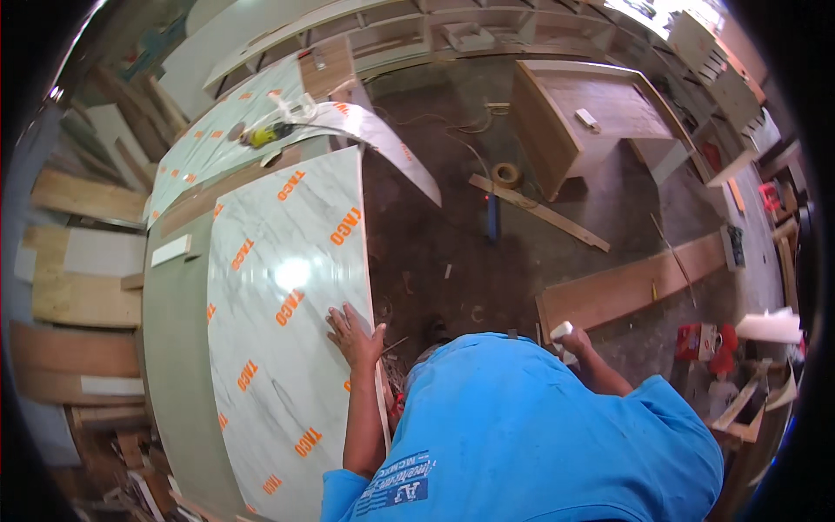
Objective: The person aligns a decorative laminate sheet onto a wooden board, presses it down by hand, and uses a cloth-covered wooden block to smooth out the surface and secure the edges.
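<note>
My left hand (354, 337) lies flat with fingers spread near the right edge of a large marble-patterned panel (270, 339). Printed protective film covers this panel, which rests on a grey-green board (178, 348). Over on the right, my right hand (584, 345) is closed around a small white object (563, 331); its kind is hard to make out. That hand is apart from the panel. My blue shirt fills the lower middle and hides what is below it. Beside my left forearm, a bit of something red (398, 407) shows at the panel's edge.
A yellow-green power tool (268, 133) lies beyond the panel, beside a curling film strip (396, 148). A white block (171, 250) sits on the board. The floor holds a tape roll (506, 175), a wooden strip (557, 219), a cabinet carcass (544, 130) and a brown plank (609, 291).
</note>
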The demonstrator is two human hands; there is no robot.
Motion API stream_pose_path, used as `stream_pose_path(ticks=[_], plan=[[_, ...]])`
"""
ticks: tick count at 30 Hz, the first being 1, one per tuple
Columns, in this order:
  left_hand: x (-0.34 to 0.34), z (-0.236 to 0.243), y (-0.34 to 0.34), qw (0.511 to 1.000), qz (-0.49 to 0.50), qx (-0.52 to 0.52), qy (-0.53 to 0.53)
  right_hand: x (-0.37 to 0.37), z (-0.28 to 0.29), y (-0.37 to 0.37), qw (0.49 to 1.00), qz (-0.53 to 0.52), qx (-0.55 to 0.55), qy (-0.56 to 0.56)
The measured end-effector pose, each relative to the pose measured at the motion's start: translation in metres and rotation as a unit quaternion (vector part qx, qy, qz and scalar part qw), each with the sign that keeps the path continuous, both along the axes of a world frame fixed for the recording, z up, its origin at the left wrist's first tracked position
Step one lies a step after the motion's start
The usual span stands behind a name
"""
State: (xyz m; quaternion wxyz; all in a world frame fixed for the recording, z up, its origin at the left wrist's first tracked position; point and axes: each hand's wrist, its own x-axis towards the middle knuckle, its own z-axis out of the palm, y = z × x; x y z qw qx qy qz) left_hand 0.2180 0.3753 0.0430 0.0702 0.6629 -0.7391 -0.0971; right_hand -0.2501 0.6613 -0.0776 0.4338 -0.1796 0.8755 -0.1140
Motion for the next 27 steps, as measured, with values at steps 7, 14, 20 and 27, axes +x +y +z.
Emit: stream_pose_path(ticks=[7,14,20,27], plan=[[-0.017,-0.010,-0.065,0.994,-0.077,-0.067,0.034,0.025,0.033,-0.069,0.996,-0.052,-0.045,0.057],[-0.053,-0.021,-0.136,0.984,-0.125,-0.112,0.054,0.033,0.028,-0.057,0.995,-0.095,-0.004,0.034],[-0.094,-0.007,-0.197,0.976,-0.129,-0.145,0.103,0.033,0.034,-0.042,0.985,-0.163,0.018,-0.059],[-0.200,-0.015,-0.226,0.968,-0.086,-0.142,0.189,-0.038,-0.083,-0.017,0.983,-0.151,0.094,-0.039]])
